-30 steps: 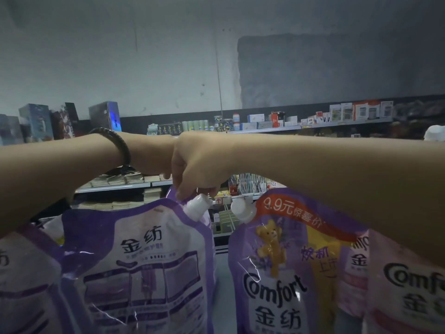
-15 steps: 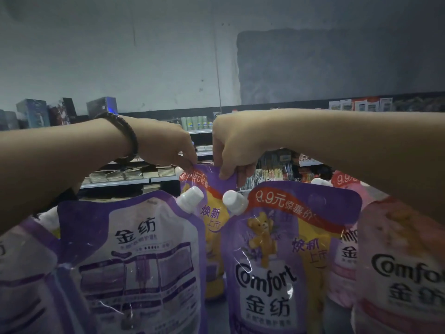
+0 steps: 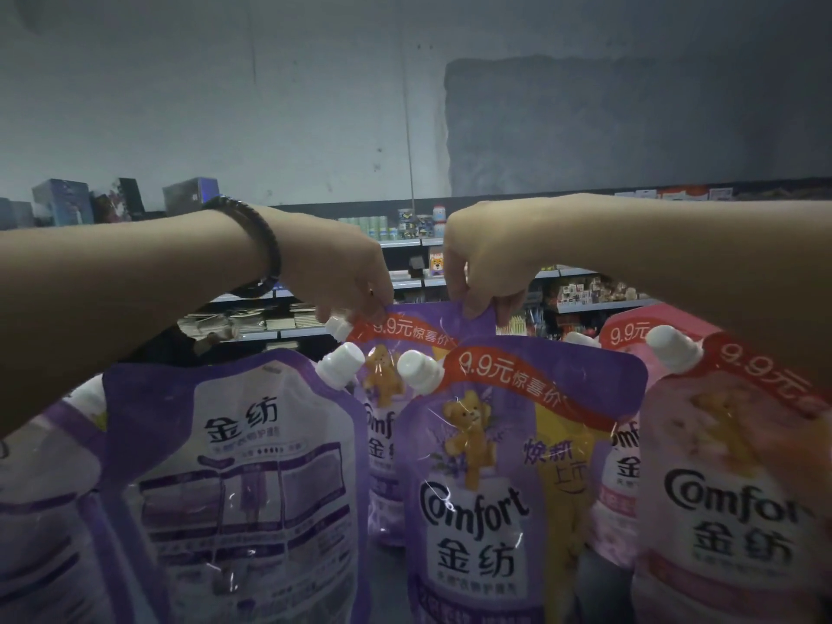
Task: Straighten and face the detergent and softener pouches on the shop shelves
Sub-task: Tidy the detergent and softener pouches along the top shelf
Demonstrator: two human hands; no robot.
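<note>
Left hand and right hand are both on the top edge of the rear purple plastic softener pouch, second row back, mid-shelf. Left: thumb and fingertips pinch the top-left corner, just beside that pouch's small white screw cap. Right: fingers curled down, pinching the same edge further right. The pouch is upright, printed front toward the camera, with a red price banner across the top. Its lower body is hidden behind the front row, so can't tell if the base sits on the shelf. Front row, left to right: a purple pouch cut off by the left frame edge; a purple spouted pouch turned back-side-out, white panel and small print showing, spout top right; a purple Comfort pouch with bear print, front out, spout top left. Those two spouts are close but apart. Further right, a pink Comfort pouch, front out, top partly covered by the right forearm. A second pink pouch stands behind, between the bear-print one and the front pink one. Dark braided bracelet on the left wrist. Behind: grey wall, metal shop shelves with small goods, dark boxes on top at left. Lighting is dim.
</note>
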